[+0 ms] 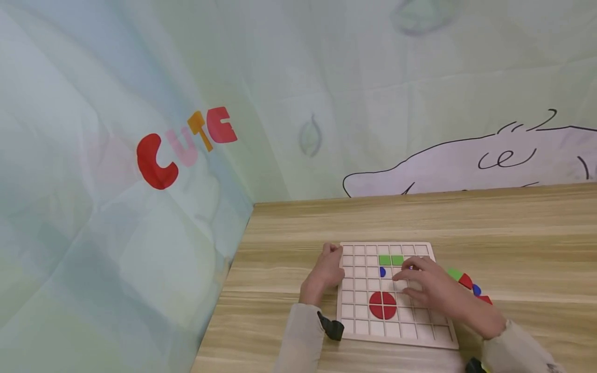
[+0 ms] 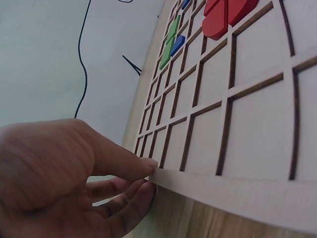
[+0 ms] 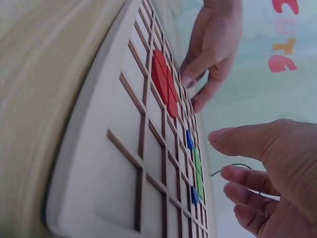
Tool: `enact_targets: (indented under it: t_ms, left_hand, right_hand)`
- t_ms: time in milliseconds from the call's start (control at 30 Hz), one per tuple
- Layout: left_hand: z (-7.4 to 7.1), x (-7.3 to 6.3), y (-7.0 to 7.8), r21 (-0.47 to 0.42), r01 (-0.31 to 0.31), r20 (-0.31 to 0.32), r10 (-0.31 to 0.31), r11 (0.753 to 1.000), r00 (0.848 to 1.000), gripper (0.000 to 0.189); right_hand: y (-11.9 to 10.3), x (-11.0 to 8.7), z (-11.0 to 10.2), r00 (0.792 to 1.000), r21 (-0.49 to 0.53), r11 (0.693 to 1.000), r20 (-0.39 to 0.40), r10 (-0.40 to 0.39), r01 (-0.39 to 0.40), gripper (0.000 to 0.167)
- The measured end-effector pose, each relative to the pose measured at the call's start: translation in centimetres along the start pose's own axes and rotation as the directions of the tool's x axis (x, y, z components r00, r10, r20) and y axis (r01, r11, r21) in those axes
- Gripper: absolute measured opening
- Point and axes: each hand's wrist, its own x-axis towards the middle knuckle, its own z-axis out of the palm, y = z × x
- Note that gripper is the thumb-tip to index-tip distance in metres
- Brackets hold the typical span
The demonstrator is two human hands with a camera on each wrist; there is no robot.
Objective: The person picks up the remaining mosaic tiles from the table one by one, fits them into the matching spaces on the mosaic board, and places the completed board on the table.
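A pale wooden grid board (image 1: pixel 354 298) lies on the table, and my left hand (image 1: pixel 328 272) pinches its left edge, thumb on the rim and fingers at its side, as the left wrist view shows. Over the board's right half is my right hand (image 1: pixel 429 285), fingers spread and holding nothing. Four red quarter-round pieces (image 1: pixel 389 312) form a circle in the grid. Two green square pieces (image 1: pixel 391 260) sit side by side farther back. A blue half-round piece (image 1: pixel 382 272) lies just in front of them; a second blue piece (image 3: pixel 194 195) shows in the right wrist view.
To the right of the board lie several loose pieces, among them a green one (image 1: pixel 454 274), a red one (image 1: pixel 465 281) and a blue one (image 1: pixel 476 289). The wooden table (image 1: pixel 289 223) meets a printed cloth wall (image 1: pixel 280 155) at the back and left.
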Motion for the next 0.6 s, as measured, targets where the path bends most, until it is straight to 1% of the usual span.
enact_targets:
  t_ms: [167, 433, 500, 600]
  left_hand:
    - [-0.1, 0.0, 0.0, 0.001, -0.001, -0.001, 0.001, 1.000, 1.000, 0.063]
    - [0.1, 0.1, 0.0, -0.004, 0.005, -0.007, -0.005, 1.000, 1.000, 0.063]
    - [0.1, 0.1, -0.1, -0.005, 0.005, -0.010, -0.005, 1.000, 1.000, 0.063]
    - [0.1, 0.1, -0.1, -0.009, 0.006, -0.007, -0.006, 1.000, 1.000, 0.063]
  right_hand:
    - [0.7, -0.3, -0.9, 0.999, 0.015, 1.000, -0.035, -0.001, 0.002, 0.030]
    - [2.4, -1.2, -2.2, 0.997, -0.041, 0.997, -0.032, 0.068, -0.069, 0.029]
    - [2.8, -1.5, -2.5, 0.996, -0.047, 0.995, -0.039, 0.085, -0.087, 0.030]
    - [3.4, -2.0, -2.6, 0.994, -0.066, 0.994, -0.072, 0.088, -0.093, 0.031]
